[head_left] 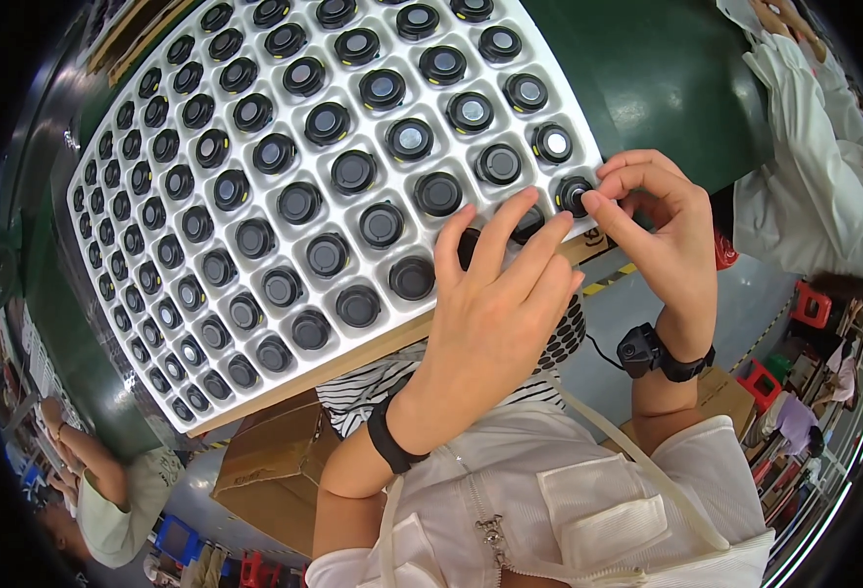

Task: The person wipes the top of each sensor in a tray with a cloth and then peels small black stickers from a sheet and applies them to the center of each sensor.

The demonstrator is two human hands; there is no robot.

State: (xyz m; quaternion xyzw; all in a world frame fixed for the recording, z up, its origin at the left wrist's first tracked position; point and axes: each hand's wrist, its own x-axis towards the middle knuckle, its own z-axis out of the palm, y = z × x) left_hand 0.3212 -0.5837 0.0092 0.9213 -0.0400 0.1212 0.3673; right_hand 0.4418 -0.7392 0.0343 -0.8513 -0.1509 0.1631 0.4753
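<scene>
A white plastic tray (pixel 348 340) holds rows of black round parts, one per moulded cell; many have a shiny grey disc on top and small yellow marks. My left hand (pixel 500 304) lies over the tray's near right edge with its fingers stretched and apart. Its fingertips partly hide a black round part (pixel 529 223) and another dark part beside it. At the right corner, my right hand (pixel 662 216) has thumb and forefinger closed against the edge of a black round part (pixel 574 196), which sits in its cell.
The tray rests on a brown cardboard layer (pixel 593 245) on a green work surface (pixel 667 88). Below stands an open cardboard box (pixel 275 470). Co-workers sit at the right (pixel 814 167) and lower left (pixel 118 500). Red stools (pixel 812 306) stand on the floor.
</scene>
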